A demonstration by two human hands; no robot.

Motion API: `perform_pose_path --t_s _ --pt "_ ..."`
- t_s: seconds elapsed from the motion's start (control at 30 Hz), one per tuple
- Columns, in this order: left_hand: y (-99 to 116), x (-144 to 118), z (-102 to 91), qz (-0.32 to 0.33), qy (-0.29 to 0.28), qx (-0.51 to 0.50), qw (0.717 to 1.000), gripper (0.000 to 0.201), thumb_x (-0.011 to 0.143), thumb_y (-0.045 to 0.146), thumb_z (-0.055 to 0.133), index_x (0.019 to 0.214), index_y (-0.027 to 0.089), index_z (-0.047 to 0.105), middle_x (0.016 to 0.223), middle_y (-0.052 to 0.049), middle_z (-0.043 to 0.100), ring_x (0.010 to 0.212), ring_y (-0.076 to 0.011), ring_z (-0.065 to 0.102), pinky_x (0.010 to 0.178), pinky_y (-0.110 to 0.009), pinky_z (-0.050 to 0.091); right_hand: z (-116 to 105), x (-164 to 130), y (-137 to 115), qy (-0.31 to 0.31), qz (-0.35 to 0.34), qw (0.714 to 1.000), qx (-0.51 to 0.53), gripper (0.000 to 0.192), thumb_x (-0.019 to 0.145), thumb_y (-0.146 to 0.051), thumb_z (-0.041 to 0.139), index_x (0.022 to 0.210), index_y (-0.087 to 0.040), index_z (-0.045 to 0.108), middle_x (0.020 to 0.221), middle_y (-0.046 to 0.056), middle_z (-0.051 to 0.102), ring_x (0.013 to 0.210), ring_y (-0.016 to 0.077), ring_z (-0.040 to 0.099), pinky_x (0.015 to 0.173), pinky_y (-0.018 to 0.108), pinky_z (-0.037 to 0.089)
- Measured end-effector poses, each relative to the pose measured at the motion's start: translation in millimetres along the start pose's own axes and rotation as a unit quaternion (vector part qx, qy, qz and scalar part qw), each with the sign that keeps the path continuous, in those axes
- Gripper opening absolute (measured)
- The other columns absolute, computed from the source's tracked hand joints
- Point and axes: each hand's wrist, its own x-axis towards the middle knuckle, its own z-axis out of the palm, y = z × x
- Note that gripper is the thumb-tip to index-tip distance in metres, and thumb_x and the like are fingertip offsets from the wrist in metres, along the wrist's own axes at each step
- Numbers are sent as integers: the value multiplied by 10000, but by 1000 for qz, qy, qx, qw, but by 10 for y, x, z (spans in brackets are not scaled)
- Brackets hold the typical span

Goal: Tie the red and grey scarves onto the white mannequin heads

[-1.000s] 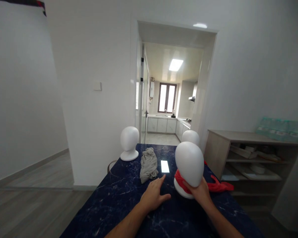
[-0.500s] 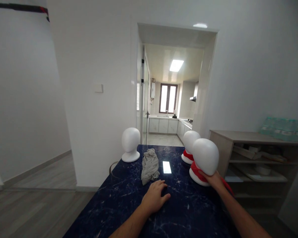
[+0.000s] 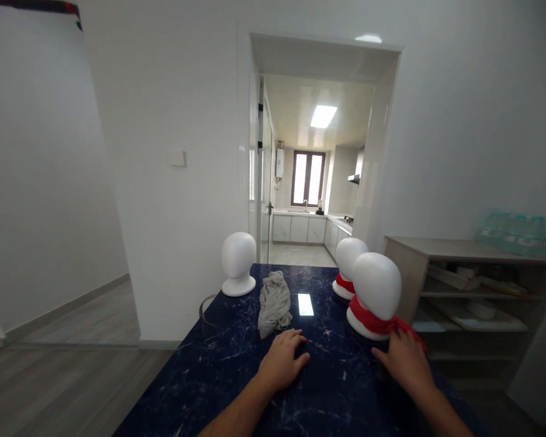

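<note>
My left hand (image 3: pixel 283 359) lies on the dark blue marbled table (image 3: pixel 218 376), palm down with fingers apart, holding nothing. Just beyond its fingertips is a crumpled grey cloth (image 3: pixel 274 305). My right hand (image 3: pixel 406 359) is open, thumb stretched out to the left. Its fingertips are at the loose end of a red scarf (image 3: pixel 372 319); whether they touch it I cannot tell. That scarf wraps the neck of the nearer white mannequin head (image 3: pixel 377 284), which stands upright at the table's right. Partly hidden behind it, another white mannequin head (image 3: pixel 351 258) has red cloth (image 3: pixel 343 283) around its neck.
A bare white mannequin head (image 3: pixel 239 261) stands at the table's far left corner. Light reflects off the tabletop near the middle. To the right is a shelf unit (image 3: pixel 464 246) with bottles (image 3: pixel 523 233) on top. A doorway beyond the table leads into a kitchen.
My right hand has drawn back from the nearer head's neck towards me and opened, uncovering more of the red scarf. My left hand has stayed in place.
</note>
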Motion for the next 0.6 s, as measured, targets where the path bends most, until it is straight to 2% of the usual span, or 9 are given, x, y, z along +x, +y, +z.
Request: perform_pose_path --t_s 0.07,0.13,0.27,0.37,0.43,0.5,0.57,0.6 --pt "21 3 -14 2 2 3 1000 383 896 433 704 1258 311 721 1522 -42 615 1453 -314 502 1243 -497 358 89 -239 -197 -71 -37 996 -29 346 874 -489 644 979 -177 752 1077 223 747 1096 426 682 936 507 482" --pt "40 5 -24 2 5 5 1000 369 900 418 699 1251 307 721 1516 -42 618 1453 -311 502 1243 -495 356 156 -381 -493 -120 -89 989 -12 323 918 -490 610 961 -204 755 1021 162 765 1005 362 707 851 434 491" --pt "78 9 -46 -7 -1 -14 1000 353 900 395 692 1235 293 736 1512 -49 623 1450 -305 511 1244 -479 361 256 -265 -1072 -114 -150 982 23 257 918 -439 651 955 -206 752 1010 120 776 1001 318 700 826 375 465" --pt "90 39 -123 -16 22 -78 997 296 909 366 656 1165 264 764 1345 -63 733 1298 -281 640 1165 -427 454 367 -54 -1318 -85 -158 982 53 209 961 -370 614 946 -199 733 995 102 766 992 279 695 824 340 452" --pt "42 88 -229 -47 98 -129 986 284 950 417 592 1080 242 774 1131 -62 798 1099 -267 725 1026 -395 546 472 18 -1384 -55 -160 983 68 208 1004 -301 538 964 -195 711 1017 97 747 1006 255 677 851 327 445" --pt "-87 163 -381 -116 231 -149 954 338 972 489 547 1028 227 754 996 -54 797 963 -254 742 912 -368 583 584 19 -1387 -25 -171 981 84 208 1013 -234 491 952 -195 686 1003 90 723 989 236 656 860 316 437" --pt "-304 262 -562 -194 350 -133 906 353 968 495 544 1084 204 706 1022 -65 776 967 -246 734 903 -359 583 680 -18 -1355 -6 -191 975 110 184 995 -192 498 919 -205 665 958 71 699 945 222 640 843 305 433" --pt "-437 317 -658 -229 386 -120 886 359 964 464 546 1152 185 671 1083 -85 761 1012 -248 726 931 -367 576 716 -38 -1336 -3 -200 972 124 173 985 -181 507 905 -212 658 937 59 688 921 215 635 831 300 431"
